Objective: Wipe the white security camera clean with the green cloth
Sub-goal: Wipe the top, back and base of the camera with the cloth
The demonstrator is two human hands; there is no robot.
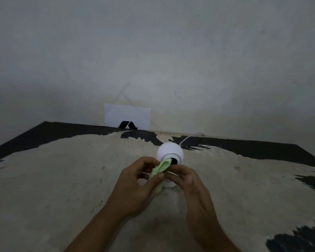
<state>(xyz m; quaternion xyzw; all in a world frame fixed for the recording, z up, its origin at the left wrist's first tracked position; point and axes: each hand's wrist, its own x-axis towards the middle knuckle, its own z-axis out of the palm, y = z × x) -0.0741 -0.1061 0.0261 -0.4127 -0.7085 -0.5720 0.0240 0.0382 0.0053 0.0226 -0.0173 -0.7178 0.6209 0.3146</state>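
White security camera [169, 151] stands mid-bench [62, 179]. Both hands, left hand [135, 186] and right hand [187, 180], pinch the green cloth [161, 170] at its dark lens. Judged: wiping barely underway; dome and base remain.

Both forearms are bare from the frame's lower edge up to the wrists, with no sleeve on either. The left hand [135, 186] and right hand [191, 186] wear no glove, ring, watch or band. The fingernails are short and plain.
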